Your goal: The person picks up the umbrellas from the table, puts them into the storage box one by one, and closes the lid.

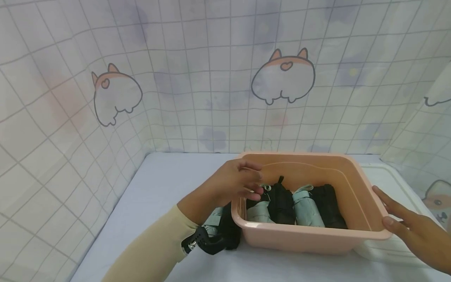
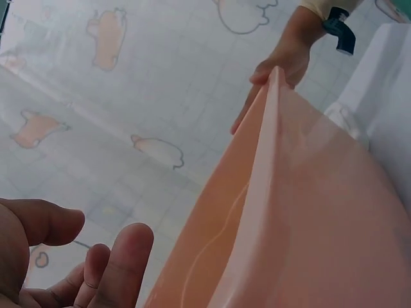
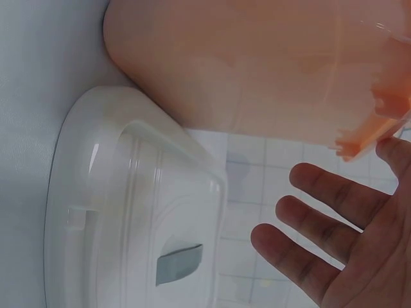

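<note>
Currently the pink bin (image 1: 352,188), at lower centre of the head view on the pale tabletop (image 1: 165,184), is flanked by both hands: the left hand (image 1: 234,184) is held over its left rim with fingers loosely curled and nothing gripped, the right hand (image 1: 412,225) laid against the right rim with fingers straight. Best handled, by judgement, with both rims gripped evenly and kept level. Folded black and mint umbrellas (image 1: 296,201) are packed side by side inside, a white lid (image 3: 128,212) lying just beside it
</note>
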